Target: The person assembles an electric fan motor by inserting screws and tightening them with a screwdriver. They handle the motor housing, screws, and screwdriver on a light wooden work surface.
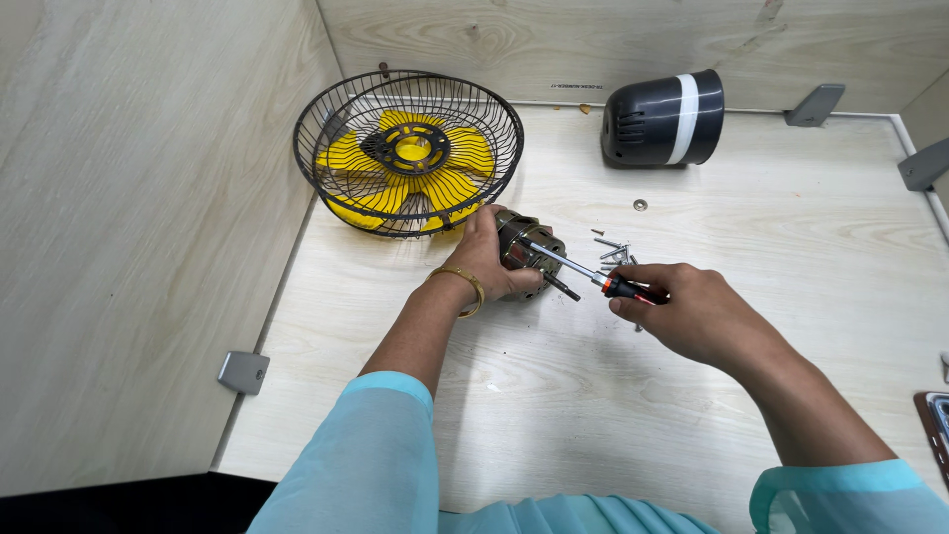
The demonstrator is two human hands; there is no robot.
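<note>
Pale matt wood-grain laminate worktop (791, 297) and walls; black wire fan guard (407, 153) around glossy yellow plastic blades (465, 153); smooth black plastic motor cover (662, 121) with white band; dull bare-metal motor (529, 259); bright steel screwdriver (593, 277) shaft, glossy handle; shiny metal screws (613, 252); gold bangle (463, 287).

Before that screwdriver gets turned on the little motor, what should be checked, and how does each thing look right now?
1. Left hand steadies the motor: ok.
2. Right hand grips the screwdriver by its handle: ok.
3. Tip seated in a screw head: cannot tell, too small.
4. Loose screws lie gathered on the table: ok.
5. Fan cage with yellow blades sits beside the motor, touching or apart: cannot tell.
</note>
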